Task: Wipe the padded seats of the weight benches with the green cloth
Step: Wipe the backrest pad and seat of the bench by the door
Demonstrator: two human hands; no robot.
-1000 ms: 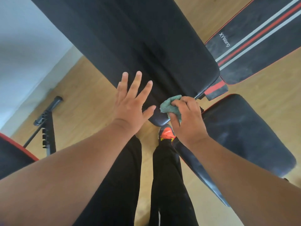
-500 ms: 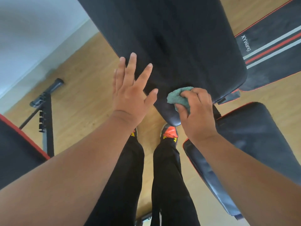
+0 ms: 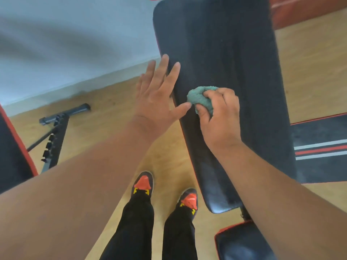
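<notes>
A long black padded bench pad runs from the top of the view down to the lower middle. My right hand grips a bunched green cloth and holds it against the pad's left half. My left hand is spread flat with straight fingers at the pad's left edge, its fingertips over the padding and its thumb close to the cloth. A second, smaller black seat pad with a red rim lies at the bottom right, partly hidden by my right forearm.
Another bench with red and grey stripes lies on the right. A red-edged pad and a black metal frame sit at the left on the wooden floor. My feet in orange-toed shoes stand beside the bench.
My right hand has moved the cloth from the pad's near end farther up its surface. My left hand has moved along with it, and the view has swung so the pad now runs nearly upright.
</notes>
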